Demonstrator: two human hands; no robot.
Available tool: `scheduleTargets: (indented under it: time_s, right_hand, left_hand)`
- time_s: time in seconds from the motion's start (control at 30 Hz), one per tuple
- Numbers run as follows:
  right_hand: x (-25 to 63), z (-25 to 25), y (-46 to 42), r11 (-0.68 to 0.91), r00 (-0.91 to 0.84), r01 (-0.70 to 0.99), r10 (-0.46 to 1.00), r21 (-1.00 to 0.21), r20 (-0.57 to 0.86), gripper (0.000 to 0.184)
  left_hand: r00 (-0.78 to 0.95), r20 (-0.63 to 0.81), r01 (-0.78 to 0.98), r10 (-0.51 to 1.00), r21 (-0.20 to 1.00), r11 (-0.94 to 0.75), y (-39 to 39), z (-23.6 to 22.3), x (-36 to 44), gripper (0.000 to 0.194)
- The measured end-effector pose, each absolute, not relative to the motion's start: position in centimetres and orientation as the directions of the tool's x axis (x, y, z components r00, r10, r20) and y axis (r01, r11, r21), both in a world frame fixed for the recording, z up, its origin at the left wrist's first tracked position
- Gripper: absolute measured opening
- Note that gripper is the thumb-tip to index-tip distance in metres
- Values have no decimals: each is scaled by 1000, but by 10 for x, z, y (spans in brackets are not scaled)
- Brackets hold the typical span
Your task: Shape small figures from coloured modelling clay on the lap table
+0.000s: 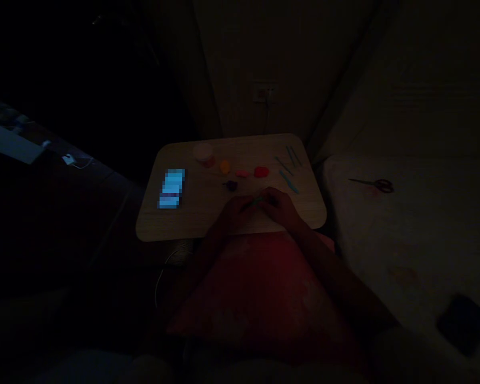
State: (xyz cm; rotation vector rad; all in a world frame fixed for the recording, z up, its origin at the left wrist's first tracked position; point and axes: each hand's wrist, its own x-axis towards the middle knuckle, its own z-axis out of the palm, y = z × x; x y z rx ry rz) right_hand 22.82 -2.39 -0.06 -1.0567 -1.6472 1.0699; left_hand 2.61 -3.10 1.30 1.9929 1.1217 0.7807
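In dim light, my left hand (238, 206) and my right hand (280, 206) meet over the near edge of a small wooden table (200, 213). Between their closed fingertips is a small green piece of modelling clay (258, 200), partly covered by the fingers. Just beyond lie a red lump of clay (261, 172), a pink strip (242, 174), an orange lump (224, 167) and a dark lump (231, 185). A blue modelling knife (289, 182) rests to the right of them, beside several thin blue sticks (292, 156).
A pale-lidded tub (204, 154) stands at the back left of the table. A lit phone (172, 189) lies on its left side. Scissors (380, 184) and a dark object (464, 323) are on the pale bed to the right. A red cushion (260, 288) lies under my forearms.
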Motion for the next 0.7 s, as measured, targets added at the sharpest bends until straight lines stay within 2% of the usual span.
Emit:
scheduleTargets:
  time_s: [0.27,0.4,0.57,0.7]
  right_hand:
    - [229,-6,-21,355,-217,155,922,-922,319,19]
    - [229,-6,-23,307,-207,165,940,-937,271,19]
    - [232,-3,-24,313,-224,201,937,-928,268,18]
    - [233,-2,-24,315,-235,211,935,-925,265,19]
  left_hand:
    - [442,139,413,886,845,-339,-29,6,27,25]
    - [433,87,439,897,849,-294,-30,7,28,28]
    - [431,86,448,898,844,-296,-31,7,30,28]
    - [435,103,390,895,874,-290,-32,8,30,32]
